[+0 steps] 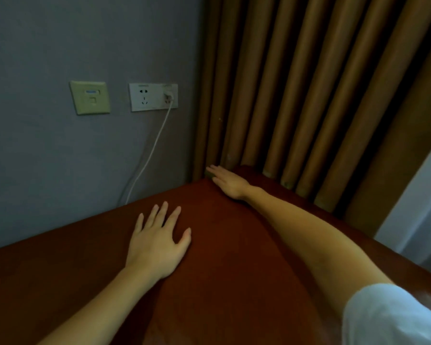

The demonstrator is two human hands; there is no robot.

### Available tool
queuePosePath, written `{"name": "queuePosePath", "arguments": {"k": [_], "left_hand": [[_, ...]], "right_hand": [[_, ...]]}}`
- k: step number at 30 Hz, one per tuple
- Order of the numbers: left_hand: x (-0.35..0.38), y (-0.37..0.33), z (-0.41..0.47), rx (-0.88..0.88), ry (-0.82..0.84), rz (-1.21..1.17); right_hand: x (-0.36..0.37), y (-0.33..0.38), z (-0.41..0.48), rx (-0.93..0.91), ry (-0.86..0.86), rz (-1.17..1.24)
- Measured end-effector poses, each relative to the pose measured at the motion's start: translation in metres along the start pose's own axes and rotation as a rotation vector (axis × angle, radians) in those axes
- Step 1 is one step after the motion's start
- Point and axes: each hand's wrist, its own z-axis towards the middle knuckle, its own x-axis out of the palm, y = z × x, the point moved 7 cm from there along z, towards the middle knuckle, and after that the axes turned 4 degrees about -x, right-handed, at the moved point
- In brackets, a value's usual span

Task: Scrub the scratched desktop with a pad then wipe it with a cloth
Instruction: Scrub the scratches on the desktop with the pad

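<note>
The dark red-brown desktop point(229, 257) fills the lower half of the view. My left hand point(157, 242) lies flat on it near the middle, fingers straight and spread. My right hand point(228, 181) reaches to the far corner of the desk by the curtain, fingers straight, pressing down on a small greenish pad point(209, 174) that shows only as a sliver under the fingertips. No cloth is in view.
A grey wall stands behind the desk with a beige wall plate point(90, 97) and a white socket point(152, 96). A white cable point(149, 155) runs from the socket down behind the desk edge. Brown curtains point(309, 83) hang at the far right.
</note>
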Motion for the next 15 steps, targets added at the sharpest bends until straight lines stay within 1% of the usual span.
{"name": "queuePosePath", "arguments": {"k": [2, 3, 5, 7, 9, 12, 15], "left_hand": [[0.000, 0.000, 0.000, 0.001, 0.008, 0.005], [0.000, 0.001, 0.000, 0.001, 0.013, 0.010], [0.000, 0.000, -0.001, 0.005, 0.026, 0.006], [-0.003, -0.001, -0.004, 0.013, 0.021, -0.028], [-0.009, -0.003, -0.011, 0.017, -0.017, -0.074], [-0.016, -0.011, -0.037, 0.025, -0.064, -0.076], [-0.018, -0.034, -0.072, 0.089, -0.020, -0.071]], "right_hand": [[0.004, 0.009, -0.023, -0.088, 0.027, 0.010], [0.005, 0.009, -0.036, -0.101, 0.033, 0.006], [0.003, 0.002, -0.062, -0.048, 0.014, -0.003], [-0.001, -0.008, -0.089, 0.081, -0.037, -0.040], [-0.002, -0.015, -0.118, 0.243, -0.091, -0.086], [0.001, -0.026, -0.168, 0.483, -0.148, -0.117], [0.004, -0.030, -0.222, 0.675, -0.204, -0.089]]}}
